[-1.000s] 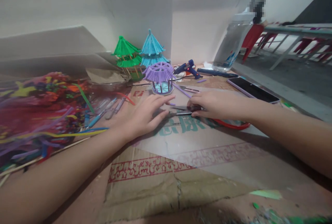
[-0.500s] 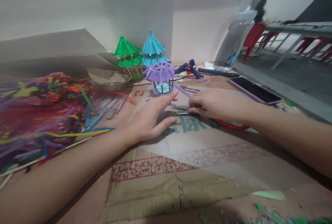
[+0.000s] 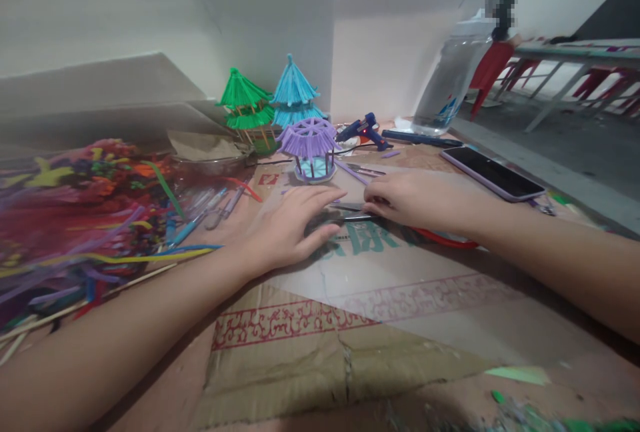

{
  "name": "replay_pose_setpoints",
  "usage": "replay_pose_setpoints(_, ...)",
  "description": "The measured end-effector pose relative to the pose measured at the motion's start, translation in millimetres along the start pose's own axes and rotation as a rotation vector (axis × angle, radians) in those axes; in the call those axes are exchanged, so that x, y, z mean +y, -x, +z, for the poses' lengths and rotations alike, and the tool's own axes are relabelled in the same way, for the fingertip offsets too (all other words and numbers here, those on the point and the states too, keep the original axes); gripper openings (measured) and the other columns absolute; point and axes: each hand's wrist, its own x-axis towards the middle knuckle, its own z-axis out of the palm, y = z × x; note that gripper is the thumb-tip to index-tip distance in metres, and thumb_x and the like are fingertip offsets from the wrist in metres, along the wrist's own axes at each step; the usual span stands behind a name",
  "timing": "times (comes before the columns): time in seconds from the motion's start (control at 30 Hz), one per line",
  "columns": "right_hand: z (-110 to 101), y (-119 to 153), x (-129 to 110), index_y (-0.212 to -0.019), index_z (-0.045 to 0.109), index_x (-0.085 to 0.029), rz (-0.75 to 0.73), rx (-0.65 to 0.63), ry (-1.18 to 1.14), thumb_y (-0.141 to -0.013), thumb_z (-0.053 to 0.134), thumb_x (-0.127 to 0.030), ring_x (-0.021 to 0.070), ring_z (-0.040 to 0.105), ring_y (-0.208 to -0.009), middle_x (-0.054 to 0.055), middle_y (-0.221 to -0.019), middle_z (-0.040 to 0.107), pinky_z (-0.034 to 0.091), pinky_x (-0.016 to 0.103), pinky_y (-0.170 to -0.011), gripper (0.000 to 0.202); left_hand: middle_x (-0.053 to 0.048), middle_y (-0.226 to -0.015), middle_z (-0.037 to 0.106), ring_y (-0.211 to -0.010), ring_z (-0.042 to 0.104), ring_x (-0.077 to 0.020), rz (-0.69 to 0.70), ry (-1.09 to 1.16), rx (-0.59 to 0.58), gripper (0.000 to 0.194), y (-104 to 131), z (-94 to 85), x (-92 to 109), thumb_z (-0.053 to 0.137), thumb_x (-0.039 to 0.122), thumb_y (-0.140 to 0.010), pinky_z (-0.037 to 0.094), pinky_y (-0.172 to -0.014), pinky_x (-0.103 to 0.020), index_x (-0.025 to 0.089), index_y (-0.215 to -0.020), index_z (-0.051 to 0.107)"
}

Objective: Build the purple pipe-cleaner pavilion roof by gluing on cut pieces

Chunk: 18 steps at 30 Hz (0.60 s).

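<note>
My left hand (image 3: pixel 293 225) lies open just in front of the small purple pavilion (image 3: pixel 310 145), fingers stretched to the right and thumb apart. My right hand (image 3: pixel 407 199) rests low over a pair of scissors (image 3: pixel 447 239), its fingers curled together. Whatever its fingertips hold, if anything, is hidden. The blades point left out from under that hand, toward my left thumb, and the red handles show below the wrist. The pavilion has a roof of purple strips with an open top, dark posts and a light blue floor. Both hands are over a translucent sheet (image 3: pixel 425 305) on cardboard.
Behind stand a green pavilion (image 3: pixel 245 105) and a blue one (image 3: pixel 293 92). A blue glue gun (image 3: pixel 367 131), water bottle (image 3: pixel 450 85) and phone (image 3: pixel 493 172) line the back right. Colourful pipe cleaners (image 3: pixel 90 219) heap on the left beside pens (image 3: pixel 200 219). A person (image 3: pixel 500 19) sits farther back.
My left hand has drawn back slightly from the purple pavilion, its fingers lower and more level. The right hand stays over the scissors, almost unmoved.
</note>
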Motion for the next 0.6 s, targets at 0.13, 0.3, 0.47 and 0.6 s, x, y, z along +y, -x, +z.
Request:
replay_pose_setpoints(0.13,4.5,-5.1,10.2,-0.091,0.071,-0.019,0.060,0.093,0.022,-0.101,0.050,-0.034,0.0219,0.064,-0.077,0.010,-0.090,0.074,0.035,0.032,-0.064,0.028,-0.011,-0.125,0.073,-0.116,0.066,-0.0248,-0.072,-0.081,0.064,0.029,-14.7,7.0,-13.4,0.050,0.025,-0.103,0.050,-0.103,-0.045,0.018,-0.125,0.068)
replay_pose_setpoints(0.3,6.5,-10.3,21.1,-0.101,0.072,-0.019,0.239,0.170,0.011,-0.099,0.052,-0.039,0.0223,0.064,-0.077,0.009,-0.088,0.075,0.030,0.031,-0.060,0.028,-0.010,-0.118,0.075,-0.110,0.068,-0.0250,-0.037,-0.176,-0.050,0.028,-34.0,17.1,-29.6,0.051,0.019,-0.101,0.052,-0.098,-0.041,0.017,-0.120,0.072)
replay_pose_setpoints(0.47,6.8,-13.3,25.0,-0.110,0.071,-0.019,0.254,0.097,-0.023,-0.098,0.054,-0.041,0.0228,0.066,-0.081,0.010,-0.096,0.077,0.033,0.030,-0.062,0.031,-0.009,-0.107,0.074,-0.099,0.068,-0.0235,-0.054,-0.255,-0.140,0.024,-38.3,20.6,-32.4,0.053,0.018,-0.099,0.054,-0.087,-0.036,0.019,-0.101,0.077)
replay_pose_setpoints(0.6,8.8,-20.6,24.7,-0.103,0.072,-0.018,0.277,0.001,-0.056,-0.095,0.057,-0.041,0.0230,0.065,-0.077,0.011,-0.092,0.076,0.032,0.030,-0.060,0.029,-0.010,-0.097,0.073,-0.096,0.067,-0.0257,-0.115,-0.305,-0.100,0.024,-36.0,18.4,-28.8,0.053,0.025,-0.101,0.052,-0.086,-0.037,0.016,-0.096,0.075)
